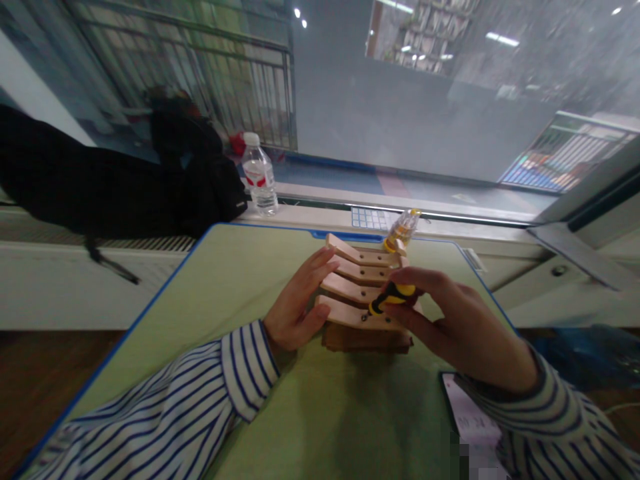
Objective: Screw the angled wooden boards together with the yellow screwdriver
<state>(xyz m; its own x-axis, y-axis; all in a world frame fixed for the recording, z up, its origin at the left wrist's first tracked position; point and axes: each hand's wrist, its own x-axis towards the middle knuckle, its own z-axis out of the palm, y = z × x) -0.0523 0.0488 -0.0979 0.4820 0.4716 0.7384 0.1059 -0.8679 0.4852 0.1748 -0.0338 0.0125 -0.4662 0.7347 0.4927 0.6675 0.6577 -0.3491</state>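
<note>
A small wooden piece with several bent pale slats (345, 310) stands on the table, with screw holes along the slats. My left hand (295, 303) grips its left side, the fingers over the slat ends and the thumb against the nearest slat. In my right hand (450, 310) is a yellow and black screwdriver (399, 293), tilted, with its lower end at a hole in the nearest slat. The fingers wrap its handle and hide the wood's right side in part. Beneath the slats a darker brown part (367, 339) shows.
The green table (240, 280) has a blue edge. Behind the slats lies a clear container with a yellow cap (401, 230). A water bottle (260, 177) and a black bag (215, 180) stand on the sill by the window. A phone (470, 413) lies near my right forearm.
</note>
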